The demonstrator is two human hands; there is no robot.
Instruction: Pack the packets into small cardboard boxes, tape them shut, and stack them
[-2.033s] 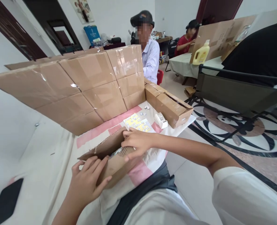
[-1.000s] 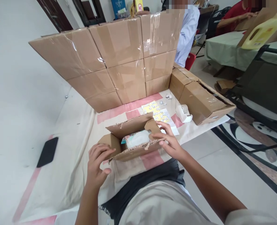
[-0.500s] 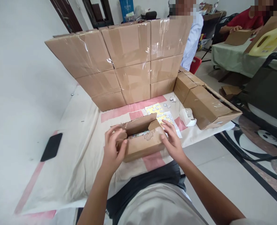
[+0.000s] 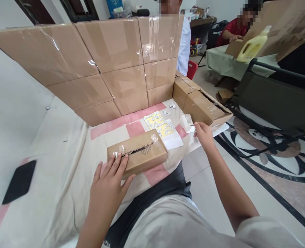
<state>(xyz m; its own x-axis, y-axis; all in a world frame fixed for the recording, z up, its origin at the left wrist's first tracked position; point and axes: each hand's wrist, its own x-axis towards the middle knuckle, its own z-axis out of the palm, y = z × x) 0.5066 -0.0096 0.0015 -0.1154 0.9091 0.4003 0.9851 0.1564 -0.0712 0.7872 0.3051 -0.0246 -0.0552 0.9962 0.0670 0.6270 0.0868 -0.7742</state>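
My left hand [image 4: 108, 187] rests on the small cardboard carton [image 4: 148, 156], fingers loosely spread over the left end of its lid, where a ragged slit runs between the folded flaps. The carton lies on the pink-and-cream cloth [image 4: 101, 146]. Right of the carton, my right hand [image 4: 203, 134] is at the white tape dispenser [image 4: 186, 121], fingertips drawn together; I can't tell whether they grip tape. Behind the carton lies a yellow printed sheet [image 4: 154, 120].

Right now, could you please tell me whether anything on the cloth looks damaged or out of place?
Yes: the carton under the left hand has a ragged top seam that gapes darkly instead of closing flush. Small white scraps also lie loose near the long box.
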